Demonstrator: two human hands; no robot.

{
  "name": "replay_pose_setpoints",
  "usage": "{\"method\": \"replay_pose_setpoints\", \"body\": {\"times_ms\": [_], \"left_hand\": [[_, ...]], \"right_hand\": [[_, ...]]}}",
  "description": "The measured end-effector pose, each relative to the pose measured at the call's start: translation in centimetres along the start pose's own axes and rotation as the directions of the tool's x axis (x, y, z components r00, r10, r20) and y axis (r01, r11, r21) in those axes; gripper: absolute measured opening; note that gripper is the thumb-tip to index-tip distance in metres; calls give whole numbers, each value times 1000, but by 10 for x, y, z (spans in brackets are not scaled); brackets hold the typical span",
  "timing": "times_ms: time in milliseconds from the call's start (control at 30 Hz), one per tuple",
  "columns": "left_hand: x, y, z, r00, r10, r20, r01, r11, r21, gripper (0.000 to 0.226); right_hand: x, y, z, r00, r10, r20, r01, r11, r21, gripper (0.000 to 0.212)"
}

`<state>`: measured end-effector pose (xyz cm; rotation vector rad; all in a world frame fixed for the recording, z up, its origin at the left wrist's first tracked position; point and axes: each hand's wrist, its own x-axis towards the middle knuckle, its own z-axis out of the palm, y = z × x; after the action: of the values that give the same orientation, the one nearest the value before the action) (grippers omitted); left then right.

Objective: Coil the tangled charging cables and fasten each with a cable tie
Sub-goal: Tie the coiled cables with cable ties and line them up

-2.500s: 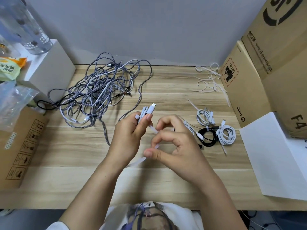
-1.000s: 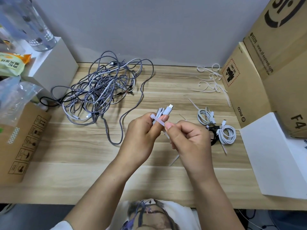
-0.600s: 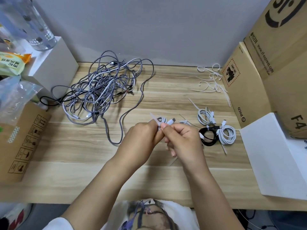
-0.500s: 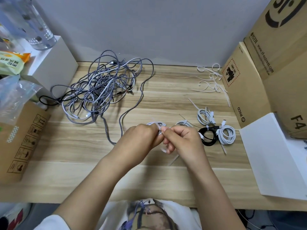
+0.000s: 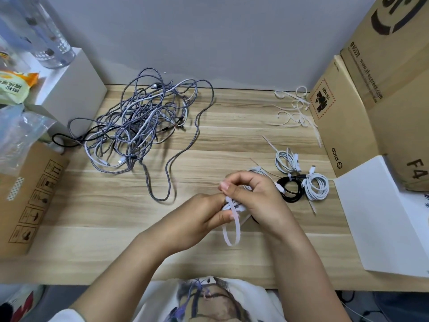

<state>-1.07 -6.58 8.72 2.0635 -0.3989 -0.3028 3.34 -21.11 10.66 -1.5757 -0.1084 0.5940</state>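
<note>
Both hands, left [image 5: 197,217] and right [image 5: 257,201], pinch coil [image 5: 233,206] and tie [image 5: 229,231]; cable limp, springy, so hold at crossing.

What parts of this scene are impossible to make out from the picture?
All in the head view:
- Coiled white cable: mostly hidden by the left hand and right hand.
- Cable tie: whether it is locked is covered by fingers.
- Fourth bundle: largely hidden behind the right hand.
- Tangled cables: too intertwined to count.
- Clear bottle: cut off by the top edge.
</note>
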Motion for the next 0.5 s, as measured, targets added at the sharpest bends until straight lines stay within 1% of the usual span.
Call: {"method": "replay_pose_setpoints", "body": {"times_ms": [100, 167, 233, 300, 333, 400, 433, 500], "left_hand": [[-3, -2, 2, 1000, -12, -15, 11, 995, -98, 13], [-5, -1, 4, 1000, -14, -24, 11, 992, -122, 19], [-4, -2, 9, 1000, -19, 5, 20, 997, -81, 26], [-3, -7, 18, 997, -45, 58, 47, 998, -37, 30], [-3, -9, 21, 994, -82, 74, 88, 994, -72, 32], [-2, -13, 24, 982, -169, 84, 183, 959, -214, 32], [-1, -14, 24, 976, -200, 86, 216, 939, -268, 32], [1, -14, 25, 970, -225, 92, 243, 915, -324, 33]], "right_hand": [[0, 0, 0, 1000, -11, 4, 11, 998, 66, 18], [-2, -2, 3, 999, -37, 18, 35, 995, 89, 19], [-2, -6, 4, 996, -90, -2, 89, 981, 175, 15], [-3, -13, 2, 988, -150, -47, 157, 936, 314, 15], [-3, -18, 1, 983, -178, -50, 184, 917, 355, 15], [-6, -24, 1, 978, -205, -30, 200, 901, 385, 11], [-6, -24, 2, 980, -199, -20, 190, 897, 400, 11], [-8, -24, 2, 985, -168, -28, 164, 887, 432, 14]]}}
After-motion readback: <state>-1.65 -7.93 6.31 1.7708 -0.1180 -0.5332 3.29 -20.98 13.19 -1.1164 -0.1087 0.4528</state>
